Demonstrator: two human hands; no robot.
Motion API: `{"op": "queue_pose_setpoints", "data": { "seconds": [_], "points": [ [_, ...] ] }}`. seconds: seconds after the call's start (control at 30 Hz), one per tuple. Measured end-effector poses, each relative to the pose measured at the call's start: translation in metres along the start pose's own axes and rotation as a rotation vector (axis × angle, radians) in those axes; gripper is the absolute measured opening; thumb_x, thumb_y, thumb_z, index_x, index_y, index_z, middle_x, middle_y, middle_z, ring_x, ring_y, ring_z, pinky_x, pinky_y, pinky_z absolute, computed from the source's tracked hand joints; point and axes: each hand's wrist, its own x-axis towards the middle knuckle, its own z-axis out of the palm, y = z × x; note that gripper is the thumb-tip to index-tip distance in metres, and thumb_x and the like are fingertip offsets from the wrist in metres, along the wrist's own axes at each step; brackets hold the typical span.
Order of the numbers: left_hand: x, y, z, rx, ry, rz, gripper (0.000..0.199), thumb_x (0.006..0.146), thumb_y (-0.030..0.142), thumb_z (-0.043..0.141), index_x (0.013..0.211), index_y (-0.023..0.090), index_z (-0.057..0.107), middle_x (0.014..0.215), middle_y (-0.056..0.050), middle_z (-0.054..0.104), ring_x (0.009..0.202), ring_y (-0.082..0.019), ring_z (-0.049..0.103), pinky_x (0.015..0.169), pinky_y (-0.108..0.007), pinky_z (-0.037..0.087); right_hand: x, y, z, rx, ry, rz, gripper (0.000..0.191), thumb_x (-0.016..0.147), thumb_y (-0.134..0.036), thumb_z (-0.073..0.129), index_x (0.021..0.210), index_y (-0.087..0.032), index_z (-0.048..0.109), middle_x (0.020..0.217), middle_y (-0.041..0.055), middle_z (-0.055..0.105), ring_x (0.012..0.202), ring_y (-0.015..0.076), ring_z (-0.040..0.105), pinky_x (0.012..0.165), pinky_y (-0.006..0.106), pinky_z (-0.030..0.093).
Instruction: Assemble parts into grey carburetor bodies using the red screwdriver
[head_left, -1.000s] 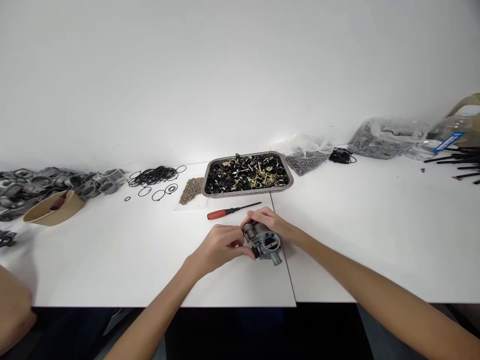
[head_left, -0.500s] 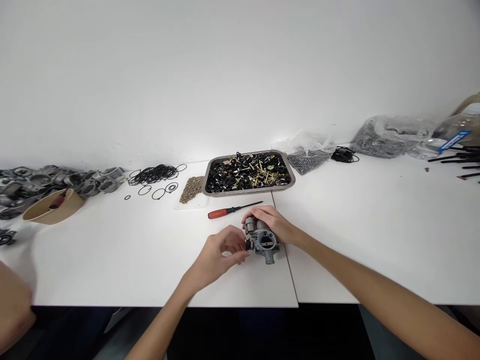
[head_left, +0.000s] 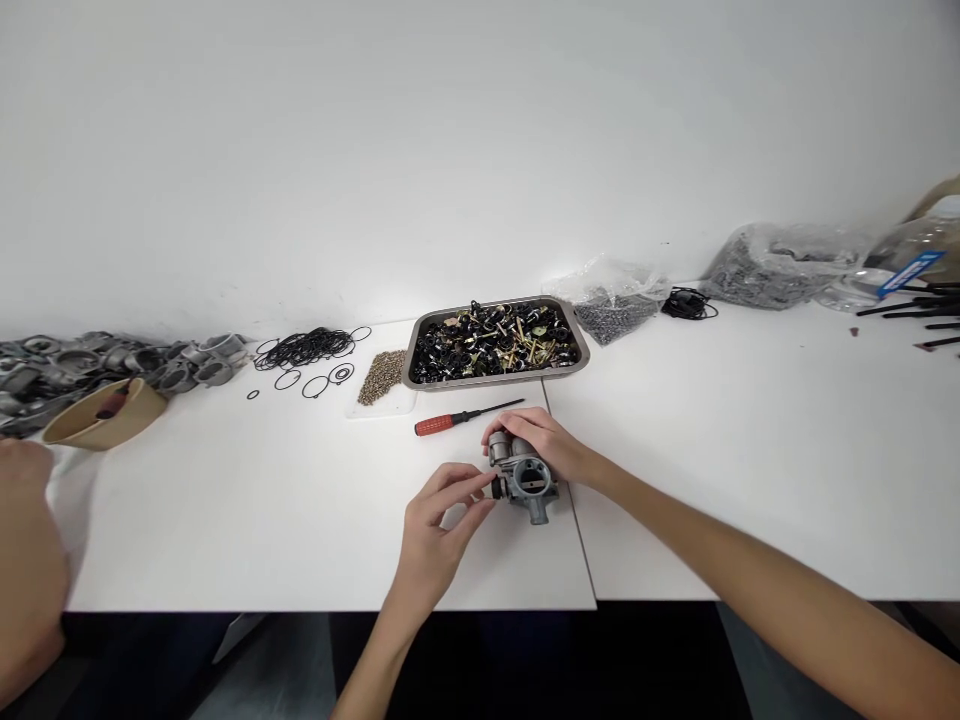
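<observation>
A grey metal carburetor (head_left: 531,480) rests on the white table, its round opening facing up toward me. My right hand (head_left: 544,440) is wrapped over its back and right side, holding it. On its left side sits a small black knob (head_left: 497,487). My left hand (head_left: 446,510) has its thumb and index finger closed around that knob from the left, the other fingers curled behind. Behind the carburetor lies a screwdriver (head_left: 439,424) with a red and black handle, its tip toward the right.
Behind are a metal tray (head_left: 495,381) of small parts, brass screws (head_left: 382,376), black rings (head_left: 304,348) and plastic bags (head_left: 615,300). Metal housings (head_left: 75,360) and a tan bowl (head_left: 105,432) stand left. Another person's arm (head_left: 30,570) reaches in at the left edge.
My left hand has turned more upright, its index finger now stretched over the black knob. The other person's arm has moved further up over the table. My right hand has stayed on the carburetor.
</observation>
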Motion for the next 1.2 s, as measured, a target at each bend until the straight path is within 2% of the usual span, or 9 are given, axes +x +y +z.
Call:
{"op": "queue_pose_setpoints", "data": {
  "seconds": [0.1, 0.27, 0.33, 0.47, 0.6, 0.8, 0.97, 1.2],
  "points": [
    [-0.006, 0.003, 0.014, -0.059, 0.119, -0.026, 0.023, 0.086, 0.026, 0.068, 0.107, 0.032, 0.075, 0.098, -0.003, 0.067, 0.090, -0.013, 0.066, 0.076, -0.020, 0.057, 0.000, 0.000, 0.001, 0.024, 0.005, -0.003, 0.039, 0.099, -0.039, 0.042, 0.090, -0.013, 0.069, 0.086, 0.0076, 0.067, 0.075, 0.0151, 0.062, 0.067, 0.024, 0.048],
    [-0.020, 0.014, 0.042, -0.057, 0.402, -0.054, 0.014, 0.083, 0.026, 0.071, 0.096, 0.028, 0.078, 0.102, -0.002, 0.071, 0.095, -0.014, 0.069, 0.081, -0.018, 0.060, -0.001, 0.001, 0.002, 0.030, 0.031, -0.010, 0.040, 0.099, -0.040, 0.042, 0.088, -0.012, 0.069, 0.086, 0.0082, 0.067, 0.075, 0.0155, 0.061, 0.068, 0.025, 0.048],
    [-0.027, 0.016, 0.049, -0.043, 0.447, -0.079, 0.018, 0.084, 0.028, 0.070, 0.101, 0.028, 0.076, 0.108, -0.002, 0.071, 0.102, -0.016, 0.069, 0.086, -0.021, 0.061, -0.001, 0.000, 0.002, 0.027, 0.033, -0.011, 0.040, 0.099, -0.040, 0.042, 0.088, -0.012, 0.069, 0.086, 0.0083, 0.067, 0.075, 0.0155, 0.061, 0.068, 0.025, 0.048],
    [-0.034, 0.013, 0.053, 0.102, 0.416, -0.077, 0.029, 0.088, 0.028, 0.065, 0.116, 0.031, 0.070, 0.118, -0.003, 0.068, 0.111, -0.018, 0.065, 0.092, -0.029, 0.061, -0.001, -0.002, 0.003, 0.022, 0.036, -0.002, 0.040, 0.099, -0.039, 0.042, 0.087, -0.012, 0.069, 0.085, 0.0084, 0.067, 0.075, 0.0157, 0.061, 0.069, 0.026, 0.047],
    [-0.030, 0.011, 0.052, 0.196, 0.393, 0.005, 0.029, 0.090, 0.026, 0.060, 0.118, 0.029, 0.067, 0.111, -0.006, 0.066, 0.102, -0.019, 0.065, 0.088, -0.033, 0.062, -0.002, -0.004, 0.003, 0.010, 0.037, 0.007, 0.041, 0.098, -0.041, 0.042, 0.088, -0.012, 0.069, 0.085, 0.0084, 0.066, 0.075, 0.0160, 0.061, 0.067, 0.025, 0.048],
    [-0.035, 0.013, 0.056, 0.156, 0.375, -0.025, 0.035, 0.091, 0.025, 0.060, 0.125, 0.030, 0.063, 0.115, -0.006, 0.062, 0.103, -0.018, 0.064, 0.085, -0.028, 0.060, -0.002, -0.003, 0.002, 0.008, 0.027, -0.001, 0.040, 0.099, -0.041, 0.042, 0.088, -0.013, 0.069, 0.086, 0.0077, 0.066, 0.076, 0.0159, 0.061, 0.068, 0.025, 0.048],
    [-0.040, 0.013, 0.058, 0.080, 0.401, -0.017, 0.038, 0.090, 0.022, 0.061, 0.126, 0.034, 0.062, 0.121, -0.004, 0.061, 0.108, -0.017, 0.064, 0.090, -0.028, 0.060, -0.002, -0.002, 0.002, -0.010, 0.026, 0.009, 0.041, 0.099, -0.042, 0.042, 0.090, -0.013, 0.069, 0.088, 0.0085, 0.066, 0.078, 0.0164, 0.061, 0.067, 0.025, 0.048],
    [-0.042, 0.013, 0.059, 0.144, 0.356, 0.011, 0.041, 0.092, 0.024, 0.057, 0.132, 0.030, 0.058, 0.119, -0.009, 0.059, 0.106, -0.019, 0.063, 0.082, -0.029, 0.061, -0.002, -0.002, 0.002, -0.004, 0.022, 0.012, 0.040, 0.099, -0.041, 0.042, 0.089, -0.014, 0.068, 0.087, 0.0076, 0.066, 0.076, 0.0154, 0.060, 0.067, 0.025, 0.047]
  ]
}}
